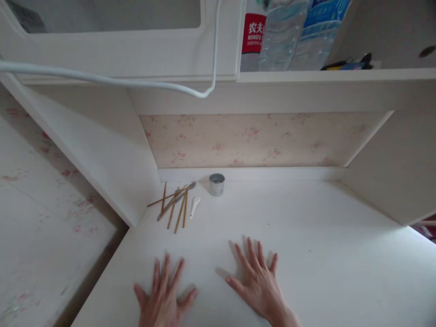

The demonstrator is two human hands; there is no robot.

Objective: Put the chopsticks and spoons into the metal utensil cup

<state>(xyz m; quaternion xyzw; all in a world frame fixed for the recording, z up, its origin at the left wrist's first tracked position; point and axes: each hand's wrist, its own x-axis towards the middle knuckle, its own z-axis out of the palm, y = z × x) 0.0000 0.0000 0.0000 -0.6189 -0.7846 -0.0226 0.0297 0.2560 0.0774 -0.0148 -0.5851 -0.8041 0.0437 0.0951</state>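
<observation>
My left hand (164, 297) lies flat on the white desk (306, 254), fingers spread, holding nothing. My right hand (256, 280) rests flat beside it, fingers also spread and empty. Farther back on the left, several wooden chopsticks (174, 206) lie scattered together with a metal spoon (186, 188) and a small white spoon (194, 205). A small metal perforated cup (216, 184) stands upright just right of them, near the back wall. Both hands are well short of these utensils.
A white side panel (102, 154) walls the desk on the left and another stands at the right (391, 163). Overhead, a shelf (334, 76) holds water bottles (286, 32). A white cable (136, 81) hangs across the cabinet front.
</observation>
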